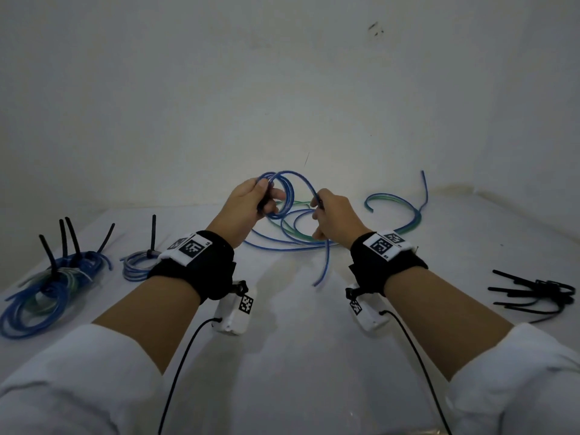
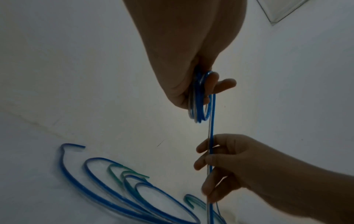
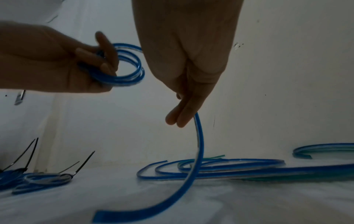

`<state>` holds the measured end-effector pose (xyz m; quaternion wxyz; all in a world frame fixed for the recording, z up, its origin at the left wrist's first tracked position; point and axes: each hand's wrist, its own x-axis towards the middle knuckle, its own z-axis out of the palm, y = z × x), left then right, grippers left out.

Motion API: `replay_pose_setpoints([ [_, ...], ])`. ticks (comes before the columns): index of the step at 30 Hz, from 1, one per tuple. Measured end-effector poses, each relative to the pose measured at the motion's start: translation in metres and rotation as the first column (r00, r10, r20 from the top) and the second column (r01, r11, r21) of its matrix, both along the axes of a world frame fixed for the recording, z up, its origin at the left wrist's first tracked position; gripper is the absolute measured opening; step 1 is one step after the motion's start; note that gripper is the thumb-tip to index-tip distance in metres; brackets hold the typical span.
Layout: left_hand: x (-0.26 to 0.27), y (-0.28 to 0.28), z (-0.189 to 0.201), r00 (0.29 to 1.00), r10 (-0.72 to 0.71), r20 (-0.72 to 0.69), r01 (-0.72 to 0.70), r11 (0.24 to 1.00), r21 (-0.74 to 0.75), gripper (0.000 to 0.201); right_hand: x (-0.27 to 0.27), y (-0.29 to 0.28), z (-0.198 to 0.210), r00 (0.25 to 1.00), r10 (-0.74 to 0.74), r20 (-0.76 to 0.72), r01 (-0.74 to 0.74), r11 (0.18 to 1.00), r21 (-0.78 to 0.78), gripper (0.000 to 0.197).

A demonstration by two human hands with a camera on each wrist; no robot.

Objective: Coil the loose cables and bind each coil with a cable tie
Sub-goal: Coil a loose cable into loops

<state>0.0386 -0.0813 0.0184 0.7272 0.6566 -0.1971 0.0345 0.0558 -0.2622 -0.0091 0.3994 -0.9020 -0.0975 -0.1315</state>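
Coiling a blue cable, tail nearly wound in.

I'm holding the coil [image 1: 277,196] in my left hand [image 1: 248,205], fingers curled through its loops, while my right hand [image 1: 332,215] is pinching the cable's tail [image 1: 324,262], hanging just below it. Next I judge: wind the tail on, then reach for the ties [image 1: 533,293] lying well right of my right hand.

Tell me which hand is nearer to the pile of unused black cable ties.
Right. The right hand is raised mid-table, the cable ties off to its right; the left hand is farther left.
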Motion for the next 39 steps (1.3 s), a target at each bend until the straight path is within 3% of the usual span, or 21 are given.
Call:
replay_pose_setpoints([
  [5,-0.004,-0.006,0.003,0.995,-0.05,0.091,0.05,0.999,0.007,0.026,-0.003,0.012,-0.003,0.993,0.098,0.063,-0.075,0.95,-0.303,0.022],
  [8,0.0,-0.01,0.002,0.996,-0.022,0.085,0.022,1.0,0.003,0.033,-0.004,0.018,-0.004,0.978,0.161,0.129,-0.112,0.939,-0.324,0.024],
  [11,0.005,-0.011,-0.001,0.988,0.078,0.137,-0.098,0.984,0.152,0.028,-0.004,0.02,-0.005,0.971,0.192,0.139,-0.127,0.918,-0.377,0.019],
  [13,0.011,-0.008,-0.004,0.964,0.144,0.223,-0.213,0.921,0.326,0.022,-0.003,0.019,-0.006,0.971,0.183,0.152,-0.109,0.91,-0.401,0.015],
  [15,0.018,-0.003,-0.007,0.944,0.178,0.278,-0.301,0.81,0.503,0.026,-0.003,0.016,-0.007,0.966,0.175,0.193,-0.077,0.899,-0.431,0.018],
  [18,0.023,0.003,-0.014,0.943,0.162,0.291,-0.32,0.683,0.656,0.026,-0.003,0.013,-0.003,0.947,0.17,0.273,-0.039,0.902,-0.429,0.017],
  [23,0.017,0.0,-0.021,0.982,0.097,0.162,-0.18,0.738,0.65,0.022,-0.007,0.011,0.007,0.879,0.236,0.414,-0.043,0.904,-0.425,0.01],
  [28,0.014,-0.004,-0.022,0.976,0.1,0.192,-0.195,0.794,0.575,0.018,-0.005,0.014,0.014,0.842,0.327,0.43,-0.061,0.847,-0.527,0.016],
  [31,0.015,-0.004,-0.018,0.963,0.113,0.244,-0.235,0.792,0.564,0.017,-0.008,0.015,0.018,0.844,0.352,0.405,-0.103,0.847,-0.522,0.012],
  [36,0.015,-0.001,-0.017,0.968,0.126,0.215,-0.224,0.823,0.522,0.014,-0.004,0.009,0.019,0.841,0.305,0.447,-0.086,0.891,-0.445,0.008],
  [39,0.015,0.0,-0.016,0.972,0.112,0.206,-0.207,0.821,0.532,0.015,-0.004,0.011,0.016,0.862,0.311,0.401,-0.11,0.886,-0.45,0.011],
])
